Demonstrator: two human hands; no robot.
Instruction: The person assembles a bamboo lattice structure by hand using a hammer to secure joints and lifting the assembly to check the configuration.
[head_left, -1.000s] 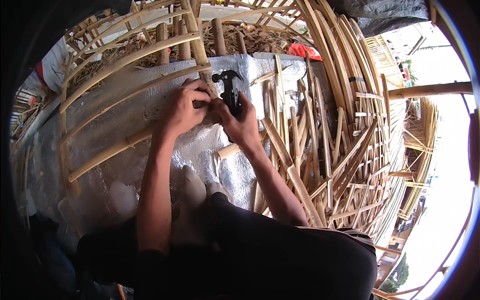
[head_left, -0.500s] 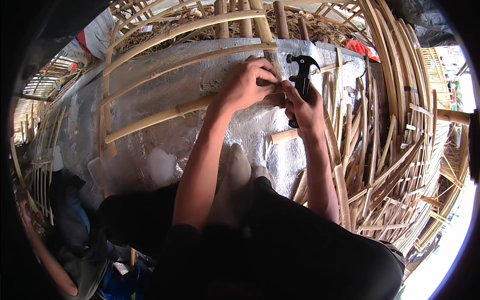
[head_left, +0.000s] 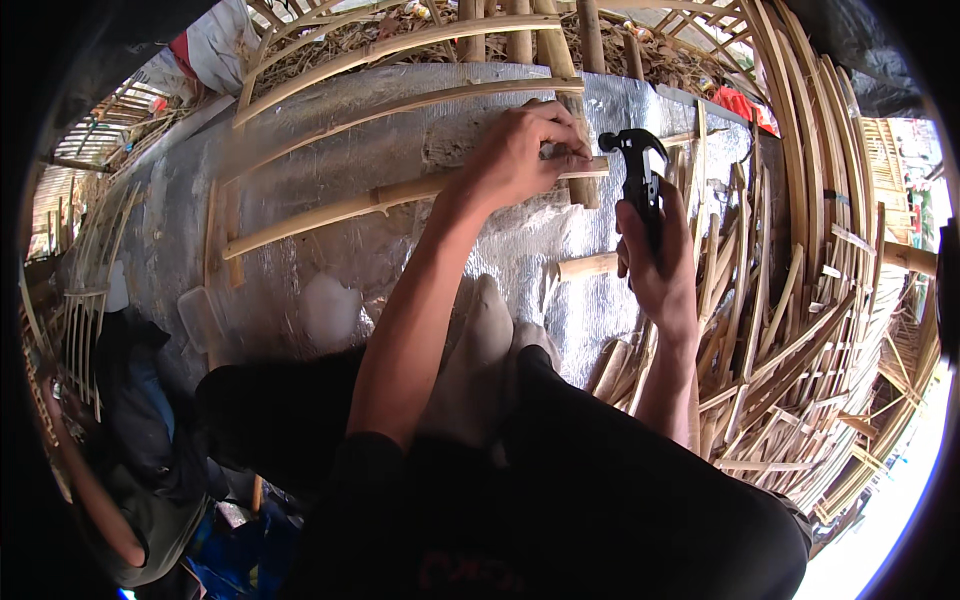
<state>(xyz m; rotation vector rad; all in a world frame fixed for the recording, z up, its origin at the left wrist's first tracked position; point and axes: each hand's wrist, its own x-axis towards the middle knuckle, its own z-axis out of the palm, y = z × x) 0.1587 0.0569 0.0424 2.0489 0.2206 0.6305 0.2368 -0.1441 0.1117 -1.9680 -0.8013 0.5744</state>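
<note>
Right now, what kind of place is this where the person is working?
It looks like an outdoor building site for a bamboo structure, probably a roof. Curved bamboo slats lie across shiny silver foil sheeting, the right hand holds a black hammer, and more bamboo strips are stacked alongside.

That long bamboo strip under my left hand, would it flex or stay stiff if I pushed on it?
The bamboo strip is long and thin and already curves, so it likely flexes. It probably feels light. The left hand pressing it suggests it could shift.

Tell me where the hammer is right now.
In the head view, the black claw hammer stands upright in the right hand, right of the left hand pressing the bamboo strip.
</note>
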